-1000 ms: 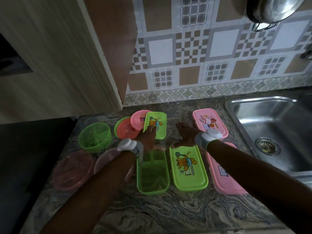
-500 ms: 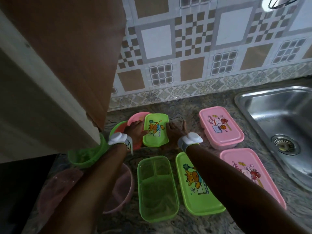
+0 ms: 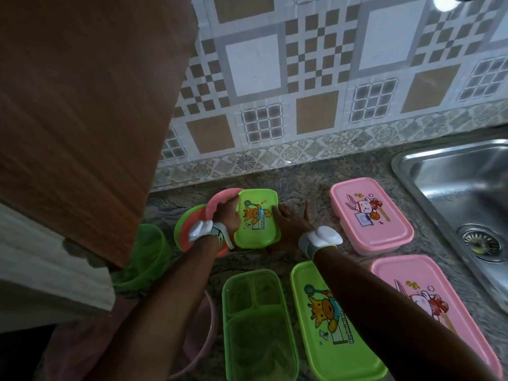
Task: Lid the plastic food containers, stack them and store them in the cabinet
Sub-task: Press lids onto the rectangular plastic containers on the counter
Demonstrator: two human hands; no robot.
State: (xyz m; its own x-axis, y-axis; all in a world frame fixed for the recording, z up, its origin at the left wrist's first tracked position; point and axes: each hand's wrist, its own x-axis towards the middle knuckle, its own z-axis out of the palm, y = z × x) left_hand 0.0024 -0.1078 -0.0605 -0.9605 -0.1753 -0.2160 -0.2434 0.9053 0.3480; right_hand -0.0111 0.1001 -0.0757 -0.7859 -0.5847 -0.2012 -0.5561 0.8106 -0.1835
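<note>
A small green lid (image 3: 257, 218) with a cartoon print lies flat at the back of the counter. My left hand (image 3: 226, 215) grips its left edge and my right hand (image 3: 288, 221) presses its right edge; whether a container sits under it is hidden. In front stands an open green divided container (image 3: 258, 325) with its large green lid (image 3: 327, 320) lying beside it. A closed pink container (image 3: 369, 214) sits to the right, and a pink lid (image 3: 428, 303) lies near it, partly under my right arm.
Round pink and green lids (image 3: 192, 226) are stacked behind my left wrist. A round green bowl (image 3: 145, 257) and a pink bowl (image 3: 200, 334) sit at left, partly under the brown cabinet door (image 3: 90, 105). A steel sink (image 3: 461, 193) lies at right.
My head has moved closer and lower, so the cabinet door fills more of the view. Both hands have closed in on the small green lid, which went from tilted to flat.
</note>
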